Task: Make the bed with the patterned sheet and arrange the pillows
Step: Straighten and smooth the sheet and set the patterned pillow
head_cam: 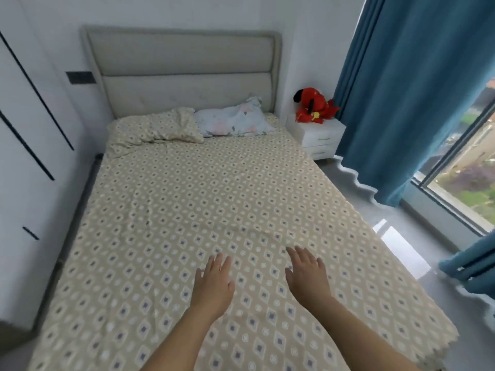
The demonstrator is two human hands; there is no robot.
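A beige sheet (187,199) with a diamond pattern covers the whole bed, with a few creases near its middle. Two pillows lie at the head end: one in the same beige pattern (158,128) on the left, rumpled, and a pale floral one (233,120) on the right. My left hand (214,282) and my right hand (305,274) are both flat with straight fingers over the sheet near the foot end, side by side, holding nothing.
A padded grey headboard (182,70) stands against the far wall. A white wardrobe (29,145) runs close along the bed's left side. On the right stand a white nightstand (318,136) with a red plush toy (313,105), blue curtains (407,97) and a window (466,167).
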